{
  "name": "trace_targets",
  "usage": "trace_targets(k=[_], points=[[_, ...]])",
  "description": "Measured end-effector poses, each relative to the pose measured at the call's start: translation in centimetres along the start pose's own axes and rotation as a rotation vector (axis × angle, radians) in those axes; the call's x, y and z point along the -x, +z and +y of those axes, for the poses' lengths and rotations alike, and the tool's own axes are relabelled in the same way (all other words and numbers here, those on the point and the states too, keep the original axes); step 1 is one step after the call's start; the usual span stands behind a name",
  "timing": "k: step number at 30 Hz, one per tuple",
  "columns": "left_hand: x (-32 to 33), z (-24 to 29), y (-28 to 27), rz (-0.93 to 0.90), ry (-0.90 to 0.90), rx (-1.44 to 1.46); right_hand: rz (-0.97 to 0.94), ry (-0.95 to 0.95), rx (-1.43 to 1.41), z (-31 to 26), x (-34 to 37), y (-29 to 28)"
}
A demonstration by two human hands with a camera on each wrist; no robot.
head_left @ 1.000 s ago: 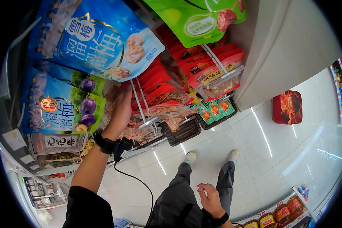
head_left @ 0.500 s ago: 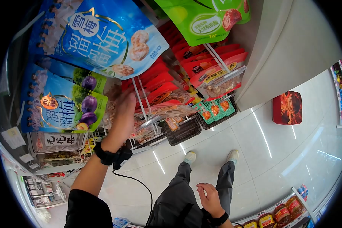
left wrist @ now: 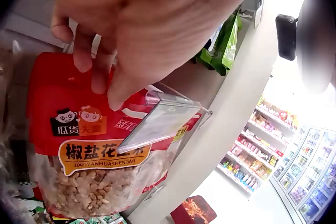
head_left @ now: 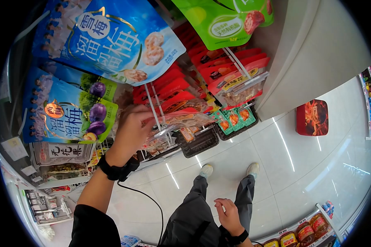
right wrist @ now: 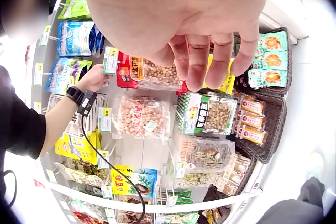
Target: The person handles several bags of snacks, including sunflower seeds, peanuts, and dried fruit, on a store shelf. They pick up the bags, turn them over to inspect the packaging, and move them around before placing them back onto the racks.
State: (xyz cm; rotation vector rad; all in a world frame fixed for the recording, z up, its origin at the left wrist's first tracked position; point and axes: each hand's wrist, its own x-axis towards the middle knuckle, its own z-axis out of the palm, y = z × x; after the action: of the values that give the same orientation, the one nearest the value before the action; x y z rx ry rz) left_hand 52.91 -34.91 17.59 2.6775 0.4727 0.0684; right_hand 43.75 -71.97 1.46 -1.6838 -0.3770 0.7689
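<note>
My left hand [head_left: 130,133] is raised at the hanging display, its fingers loosely bent beside the upper part of a red-topped bag of peanuts [left wrist: 97,187]. In the left wrist view the fingertips [left wrist: 116,95] overlap the bag's red top, while the right wrist view shows the left hand [right wrist: 94,78] just beside it. A clear price-tag holder [left wrist: 152,124] stands in front of the bag. My right hand [head_left: 228,216] hangs low in front of the trousers with its fingers loosely curled, holding nothing.
Large blue pouches [head_left: 107,49] and a green pouch [head_left: 231,24] hang above. More red bags [head_left: 235,74] hang on the neighbouring hook, near a grey pillar [head_left: 313,61]. Dark baskets [head_left: 200,144] jut out below. A red box [head_left: 312,117] stands on the floor; a cable runs from my left wrist.
My left hand has drawn back and down from between the hanging bags. Its fingers have gone from stretched out to bent beside the front bag. The right hand has stayed in place.
</note>
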Motion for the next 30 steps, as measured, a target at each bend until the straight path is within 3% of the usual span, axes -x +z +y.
trace_targets(k=[10, 16, 30], points=[[-0.2, 1.4, -0.6, -0.099, -0.051, 0.052, 0.015, 0.004, -0.005, 0.3, 0.1, 0.0], [-0.1, 1.2, -0.5, -0.080, 0.011, 0.033, 0.031, 0.016, -0.005, 0.2, 0.0, -0.1], [0.2, 1.8, -1.2, -0.160, -0.153, 0.072, 0.012, 0.012, 0.019, 1.1, -0.2, -0.3]])
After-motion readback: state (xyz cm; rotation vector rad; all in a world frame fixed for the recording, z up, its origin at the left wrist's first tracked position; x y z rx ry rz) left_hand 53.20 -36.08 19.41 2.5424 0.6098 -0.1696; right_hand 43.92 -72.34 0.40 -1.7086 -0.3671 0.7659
